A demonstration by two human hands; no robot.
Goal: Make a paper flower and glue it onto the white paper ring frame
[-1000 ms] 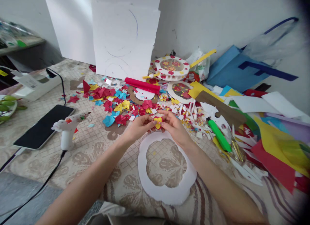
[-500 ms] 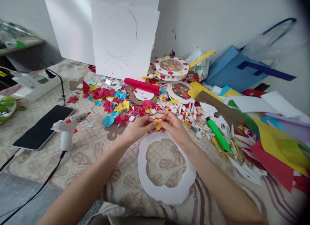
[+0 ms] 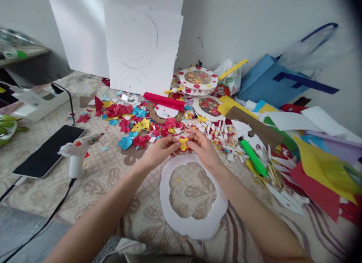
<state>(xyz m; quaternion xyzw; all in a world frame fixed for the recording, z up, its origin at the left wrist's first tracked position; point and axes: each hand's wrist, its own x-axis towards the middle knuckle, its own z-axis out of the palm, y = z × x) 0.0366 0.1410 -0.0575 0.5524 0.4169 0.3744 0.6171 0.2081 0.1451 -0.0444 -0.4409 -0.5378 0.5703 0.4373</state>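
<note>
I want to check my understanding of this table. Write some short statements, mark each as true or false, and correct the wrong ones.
1. The left hand and right hand both hold a yellow-and-red paper flower. True.
2. The hot glue gun lies on the phone. False: it stands beside the phone.
3. The white scalloped ring lies on the tablecloth. True.
4. The blue bag is at the far left. False: it is at the right rear.
5. The scissors lie right of the ring. True.

A small yellow-on-red paper flower (image 3: 183,143) is held between left grip (image 3: 161,149) and right grip (image 3: 204,149)
</note>
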